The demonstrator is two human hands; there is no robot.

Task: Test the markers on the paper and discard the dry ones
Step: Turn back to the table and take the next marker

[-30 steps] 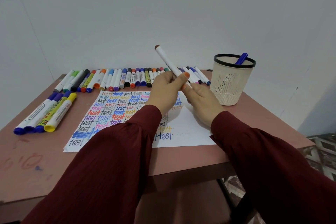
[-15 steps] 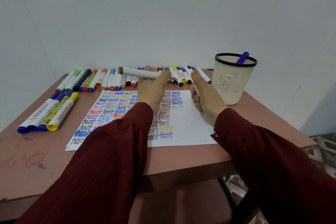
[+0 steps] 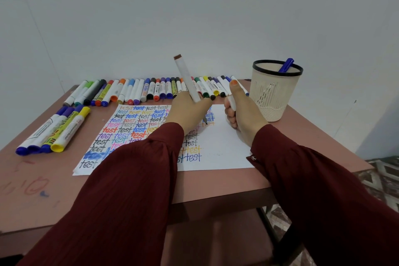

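White wall is seen behind a reddish-brown table (image 3: pixel 216 183), on which a sheet of paper (image 3: pixel 224 147) lies, covered at its left and middle with the word "test" in many colours. A brown-ended marker (image 3: pixel 186 80) is gripped low on its barrel by the left hand (image 3: pixel 185 112), with the tip set down on the paper and the brown end tilted up and to the left. Its white cap (image 3: pixel 232 102) is enclosed in the curled fingers of the right hand (image 3: pixel 244 114), whose thumb is raised; the 2 hands are held near each other but apart.

A row of markers (image 3: pixel 151 90) is laid along the far edge, 4 thick markers (image 3: pixel 58 131) at the left. At the far right a beige cup (image 3: pixel 274 97) is stood, with 1 blue marker (image 3: pixel 286 65) inside.

The marker is judged light, stiff and smooth-sided. A hold close to the tip is best for control, and only slight pressure is needed, since a felt tip is easily crushed. The small cap is easily dropped.
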